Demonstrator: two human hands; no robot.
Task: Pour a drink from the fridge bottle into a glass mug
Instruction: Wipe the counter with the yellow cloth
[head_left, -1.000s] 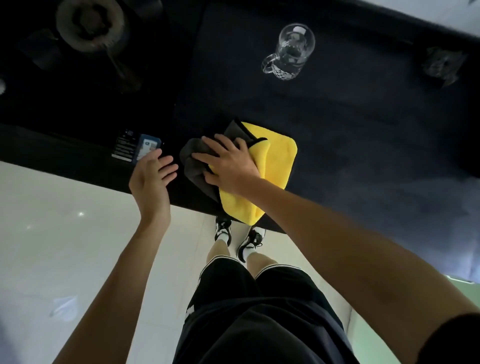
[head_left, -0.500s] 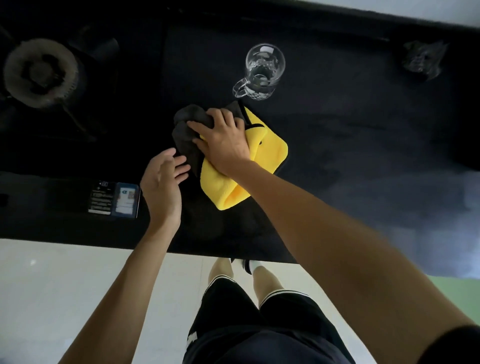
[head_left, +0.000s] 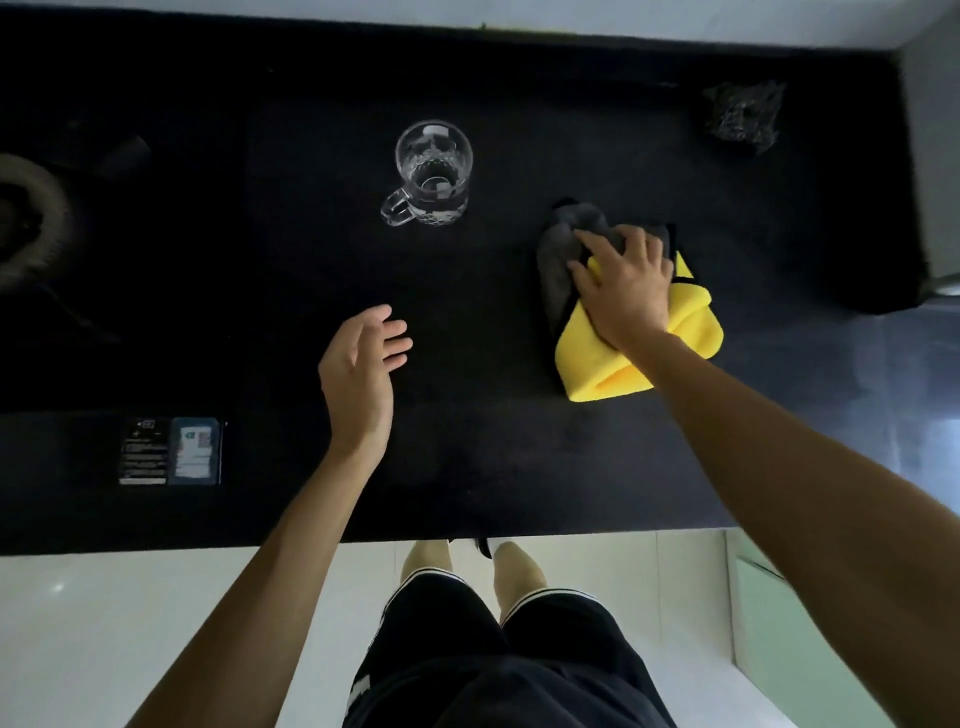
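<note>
A clear glass mug (head_left: 431, 176) with a cut pattern stands upright on the black counter (head_left: 260, 291), its handle toward the lower left. It looks empty. To its right my right hand (head_left: 626, 283) presses flat on a folded yellow and grey cloth (head_left: 691, 322) lying on the counter. My left hand (head_left: 363, 371) hovers over the counter below the mug, fingers apart and holding nothing. No bottle is in view.
A gas burner (head_left: 26, 223) sits at the far left. A label sticker (head_left: 171, 451) is on the counter's front face. A crumpled dark wrapper (head_left: 743, 111) lies at the back right. The counter's front edge runs above my legs and the pale floor tiles.
My right hand has slid the cloth rightward across the counter, away from the mug. My left hand has lifted off the counter edge and opened wider. The view has shifted to the right.
</note>
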